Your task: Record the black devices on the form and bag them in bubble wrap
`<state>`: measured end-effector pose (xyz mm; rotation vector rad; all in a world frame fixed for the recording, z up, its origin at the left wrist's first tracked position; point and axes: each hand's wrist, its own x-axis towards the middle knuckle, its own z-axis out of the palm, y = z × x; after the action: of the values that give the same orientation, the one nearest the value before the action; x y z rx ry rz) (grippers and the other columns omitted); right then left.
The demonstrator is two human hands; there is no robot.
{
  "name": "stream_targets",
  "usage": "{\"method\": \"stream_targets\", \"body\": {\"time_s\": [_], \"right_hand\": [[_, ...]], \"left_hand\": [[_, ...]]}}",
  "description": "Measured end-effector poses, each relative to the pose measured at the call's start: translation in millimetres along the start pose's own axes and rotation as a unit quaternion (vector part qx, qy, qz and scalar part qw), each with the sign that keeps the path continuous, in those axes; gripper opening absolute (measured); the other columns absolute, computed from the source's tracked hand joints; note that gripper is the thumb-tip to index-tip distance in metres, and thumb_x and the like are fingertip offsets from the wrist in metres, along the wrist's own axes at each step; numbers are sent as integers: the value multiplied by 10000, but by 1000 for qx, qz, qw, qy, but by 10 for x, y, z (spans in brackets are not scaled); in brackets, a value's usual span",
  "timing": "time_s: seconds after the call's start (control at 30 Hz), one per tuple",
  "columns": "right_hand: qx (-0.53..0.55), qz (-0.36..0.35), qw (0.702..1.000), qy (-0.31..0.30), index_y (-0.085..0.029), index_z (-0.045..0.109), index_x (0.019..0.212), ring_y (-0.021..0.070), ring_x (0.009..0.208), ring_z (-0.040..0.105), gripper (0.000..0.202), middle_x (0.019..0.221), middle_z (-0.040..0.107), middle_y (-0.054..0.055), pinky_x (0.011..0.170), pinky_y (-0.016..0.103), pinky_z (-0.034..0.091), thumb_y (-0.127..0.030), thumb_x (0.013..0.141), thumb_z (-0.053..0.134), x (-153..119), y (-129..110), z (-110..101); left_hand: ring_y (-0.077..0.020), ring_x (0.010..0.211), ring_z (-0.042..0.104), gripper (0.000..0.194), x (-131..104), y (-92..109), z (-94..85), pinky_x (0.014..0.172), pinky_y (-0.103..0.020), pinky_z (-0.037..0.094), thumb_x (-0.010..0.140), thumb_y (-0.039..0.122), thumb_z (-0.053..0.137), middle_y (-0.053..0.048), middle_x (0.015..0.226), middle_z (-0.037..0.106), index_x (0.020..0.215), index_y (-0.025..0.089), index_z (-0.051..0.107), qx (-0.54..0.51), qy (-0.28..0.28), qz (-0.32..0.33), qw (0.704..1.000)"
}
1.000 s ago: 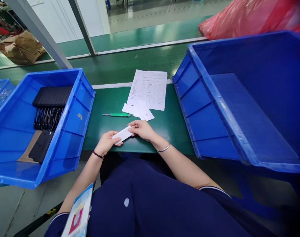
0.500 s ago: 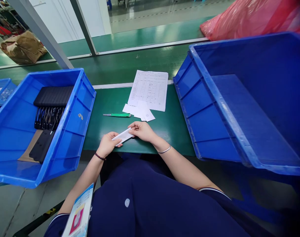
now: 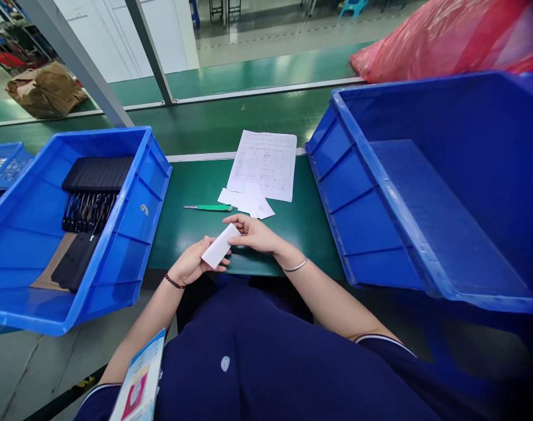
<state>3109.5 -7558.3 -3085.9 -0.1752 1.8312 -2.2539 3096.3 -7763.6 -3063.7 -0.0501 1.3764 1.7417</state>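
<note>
A folded white paper (image 3: 221, 247) is held at the table's front edge between my two hands. My left hand (image 3: 195, 261) supports its lower left end from below, with the fingers behind it. At the upper right end, my right hand (image 3: 254, 235) pinches it with the thumb on top. Just beyond the hands lies a green utility knife (image 3: 211, 207), its blade pointing left. Several small white paper slips (image 3: 260, 206) overlap the bottom of a printed sheet (image 3: 266, 161) with a table on it.
On the left, a blue bin (image 3: 155, 193) holds black devices (image 3: 97, 173) and bundled black cables (image 3: 86, 211). A larger blue bin (image 3: 352, 199) stands on the right. Behind are a red plastic bag (image 3: 450, 41), a brown paper bag (image 3: 45, 90) and a metal post (image 3: 80, 64).
The white paper has turned so more of its face shows. My left fingers have loosened and spread beneath it, and my right hand has shifted slightly. The camera view has tilted up slightly.
</note>
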Motion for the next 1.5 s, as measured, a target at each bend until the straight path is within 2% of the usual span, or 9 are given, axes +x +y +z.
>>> {"method": "stream_targets", "body": {"time_s": [0.13,0.23,0.4,0.6,0.77,1.1,1.2,1.33,1.5], "right_hand": [[117,4,986,119,-218,434,1206,135,943,601,712,1117,588,58,840,288,508,-261,603,809,13,27,142],[164,45,979,115,-195,434,1168,153,882,631,661,995,642,55,803,304,520,-295,623,796,15,58,209],[53,8,986,160,-199,356,1287,157,726,636,759,802,644,6,662,279,518,-274,650,762,20,108,153],[-16,-33,994,101,-206,422,1290,145,844,622,707,1040,619,56,729,262,514,-284,664,741,9,93,121],[-83,-9,993,82,-154,563,1171,174,934,607,564,1111,623,88,828,304,501,-322,662,738,-7,87,99],[-299,-66,943,131,-193,707,905,136,758,535,235,884,588,48,725,283,457,-342,724,706,-64,-34,51],[-244,-47,962,112,-160,660,839,130,749,527,274,867,583,46,689,267,444,-406,723,693,-41,-39,36],[-81,28,993,77,-139,563,932,105,653,532,403,740,588,7,607,229,413,-458,713,677,-5,-3,46],[-56,48,993,95,-137,549,860,79,574,493,415,665,567,-18,539,203,359,-474,668,700,10,29,63]], "left_hand": [[-127,730,639,464,77,-47,68,662,-248,537,598,340,836,-49,873,685,939,131,601,-65,85,68,992],[-110,701,621,441,129,-63,90,657,-224,510,532,307,862,-9,777,674,819,139,572,-77,139,113,981],[-117,658,609,412,138,-68,55,656,-241,489,570,334,815,-13,716,662,816,135,551,-25,151,124,980],[-82,627,591,745,123,-92,27,638,-201,456,672,215,714,26,787,643,1322,203,351,79,186,237,950],[-101,709,580,499,144,-116,-20,670,-218,475,683,245,713,-29,873,625,1158,156,590,165,179,229,943],[-160,844,584,225,83,-61,-75,756,-268,493,774,314,650,-65,979,587,961,211,719,399,265,311,821],[-177,878,588,217,82,-18,-74,719,-258,490,742,350,671,-76,980,618,871,181,714,345,241,265,868],[-111,600,550,396,94,13,-34,582,-235,479,665,446,718,-10,712,636,906,139,648,165,172,150,960],[-92,596,551,472,103,4,-19,534,-203,478,593,477,772,-1,728,637,882,134,625,117,171,140,968]]}}
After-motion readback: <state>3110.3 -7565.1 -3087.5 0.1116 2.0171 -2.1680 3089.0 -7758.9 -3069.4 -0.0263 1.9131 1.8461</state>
